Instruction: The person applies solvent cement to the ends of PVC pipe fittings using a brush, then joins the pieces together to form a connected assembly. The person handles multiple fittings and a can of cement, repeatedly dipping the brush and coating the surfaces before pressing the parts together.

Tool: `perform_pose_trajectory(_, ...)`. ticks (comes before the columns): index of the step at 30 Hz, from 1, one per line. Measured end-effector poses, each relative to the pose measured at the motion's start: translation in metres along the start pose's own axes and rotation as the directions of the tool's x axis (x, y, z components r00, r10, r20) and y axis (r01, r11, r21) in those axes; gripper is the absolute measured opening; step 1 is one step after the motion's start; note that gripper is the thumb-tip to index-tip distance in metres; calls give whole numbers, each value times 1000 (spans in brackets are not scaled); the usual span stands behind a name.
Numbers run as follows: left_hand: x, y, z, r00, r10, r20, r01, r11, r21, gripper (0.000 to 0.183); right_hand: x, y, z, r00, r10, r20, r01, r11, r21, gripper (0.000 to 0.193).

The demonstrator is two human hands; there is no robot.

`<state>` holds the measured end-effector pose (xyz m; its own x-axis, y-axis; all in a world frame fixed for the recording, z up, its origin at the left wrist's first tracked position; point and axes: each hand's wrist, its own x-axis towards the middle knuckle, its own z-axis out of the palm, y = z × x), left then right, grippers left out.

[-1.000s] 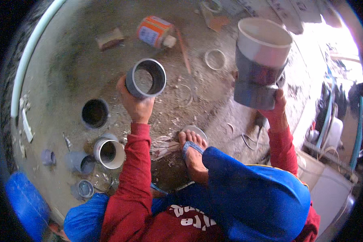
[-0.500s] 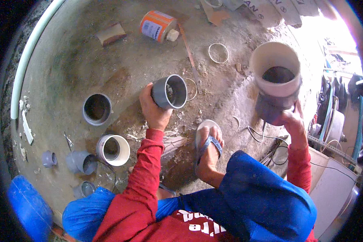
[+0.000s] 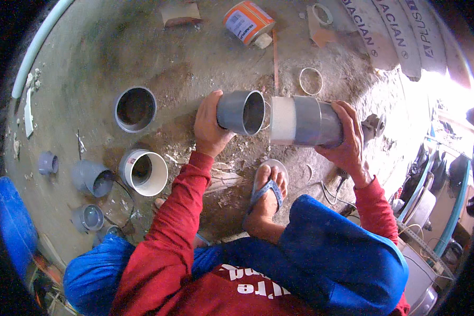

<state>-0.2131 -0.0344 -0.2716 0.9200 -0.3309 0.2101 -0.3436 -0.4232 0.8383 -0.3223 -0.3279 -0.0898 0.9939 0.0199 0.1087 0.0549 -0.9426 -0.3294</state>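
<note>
My left hand (image 3: 210, 125) is wrapped round a short grey pipe coupling (image 3: 234, 111), whose open end faces right. My right hand (image 3: 347, 138) grips a larger grey pipe fitting (image 3: 313, 122) with a whitish pipe end (image 3: 283, 120) pointing left. The two pieces are held level above the floor, end toward end, with a small gap between them. Below my left hand stand a white-rimmed pipe piece (image 3: 163, 174) and, farther left, a grey pipe ring (image 3: 136, 129), both with open mouths facing up.
Smaller grey fittings (image 3: 92, 178) lie at the left, near a blue container (image 3: 15, 224). An orange-and-white can (image 3: 247, 22) lies at the back beside a thin strip (image 3: 276, 63). A thin pale ring (image 3: 310, 80) rests behind my right hand; stacked sacks (image 3: 389, 31) fill the far right.
My right hand has swung the large fitting from upright at the right to level, close to the coupling. My left hand has shifted slightly right, its coupling turned further rightward.
</note>
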Motion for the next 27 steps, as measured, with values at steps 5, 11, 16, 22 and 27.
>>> perform_pose_trajectory(5,-2,-2,0,1000,-22,18,21,999,47,101,1,-5,12,998,-57,-32,54,995,-79,101)
perform_pose_trajectory(11,-1,-3,3,1000,-4,0,4,998,63,102,2,-13,18,991,-129,-21,123,975,-185,100)
perform_pose_trajectory(16,0,-1,0,1000,-10,18,9,999,49,101,6,-19,17,985,-165,-47,153,967,-202,97)
perform_pose_trajectory(22,2,1,-2,1000,21,-2,-21,999,47,96,14,-23,11,985,-163,-47,150,967,-208,95)
perform_pose_trajectory(27,3,2,-2,1000,18,9,-19,999,43,95,17,-27,12,985,-172,-15,165,961,-223,94)
